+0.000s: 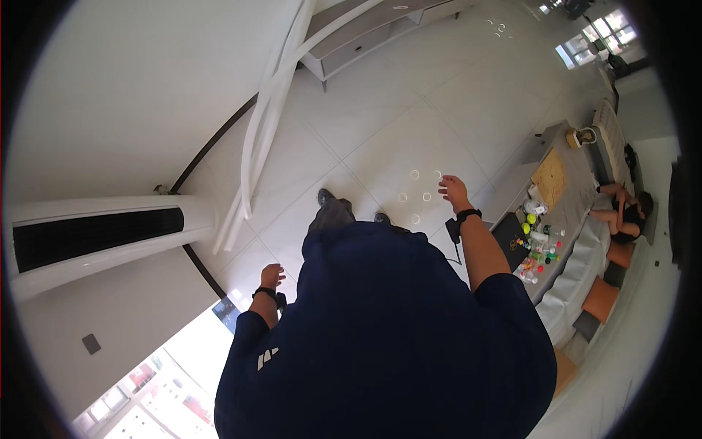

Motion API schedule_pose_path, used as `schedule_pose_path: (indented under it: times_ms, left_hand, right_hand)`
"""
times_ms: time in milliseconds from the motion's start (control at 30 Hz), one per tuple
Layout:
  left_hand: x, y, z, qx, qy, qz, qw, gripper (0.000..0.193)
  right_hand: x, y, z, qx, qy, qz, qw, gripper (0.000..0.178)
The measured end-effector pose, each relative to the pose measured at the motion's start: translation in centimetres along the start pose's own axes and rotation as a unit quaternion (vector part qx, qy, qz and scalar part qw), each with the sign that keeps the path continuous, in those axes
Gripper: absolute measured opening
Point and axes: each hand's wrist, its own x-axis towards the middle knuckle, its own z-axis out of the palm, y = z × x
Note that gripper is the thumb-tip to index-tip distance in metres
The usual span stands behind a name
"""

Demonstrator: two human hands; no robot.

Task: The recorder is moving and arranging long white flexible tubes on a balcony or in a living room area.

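Head view shows the left hand (pixel 272 276) and the right hand (pixel 455 190) well apart above the floor (pixel 380 139), fingers loosely curled, with nothing visible in either; the arms perhaps hang wide for balance. Nearest the left hand are white strips (pixel 270 102), their lower ends beside the air conditioner (pixel 197 219). On the right hand's side, a black case (pixel 510 240) lies on the surface (pixel 578 172) among small coloured items (pixel 542 249) and a board (pixel 550 178), probably gathered there to suit the sofa (pixel 578 274) alongside, where someone (pixel 627 216) sits. Both palms are turned from clear sight. The shirt (pixel 380 329) hides most of the legs and the far end of the cable (pixel 458 252) at the right wrist. Whether the strips lean or lie flat, I cannot tell; the small items blur together.
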Motion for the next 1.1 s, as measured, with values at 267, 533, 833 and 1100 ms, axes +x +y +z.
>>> schedule_pose_path:
  times_ms: [267,533,833,1100]
  left_hand:
    - [4.5,7.2,-2.6,0.029,-0.053,0.063,0.996,0.031]
    - [5.3,17.8,-8.4,-0.195,0.137,0.094,0.967,0.041]
    - [-1.1,18.7,-3.3,-0.294,0.142,-0.153,0.933,0.035]
    - [-20.0,26.0,1.5,-0.359,0.149,-0.359,0.849,0.038]
  right_hand:
    - [6.3,-7.9,14.0,-0.311,-0.151,0.109,0.932,0.040]
    - [18.4,-16.6,25.7,-0.361,-0.252,0.151,0.885,0.042]
    - [40.0,-31.9,47.9,-0.329,-0.285,0.066,0.898,0.028]
    - [56.0,-38.8,65.3,-0.048,-0.199,0.254,0.945,0.078]
